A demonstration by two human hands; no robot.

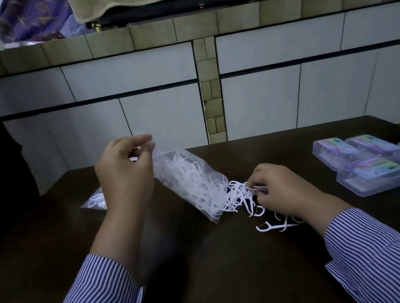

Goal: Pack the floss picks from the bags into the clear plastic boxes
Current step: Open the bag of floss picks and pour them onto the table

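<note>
Dark tabletop (211, 266) work looks barely begun: the left hand (125, 172) pinches the upended bag (188, 181) by its closed end, the right hand (281, 191) pinches spilled floss picks (241, 194) at its mouth, and the clear boxes (373, 172) at far right sit closed.

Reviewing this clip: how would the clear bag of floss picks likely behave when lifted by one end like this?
Probably floppy: the bag sags from the left hand that pinches its upper end. Likely light, since a pinch holds it up. Apt to spill: floss picks already trail from its lower open end toward the right hand.
</note>
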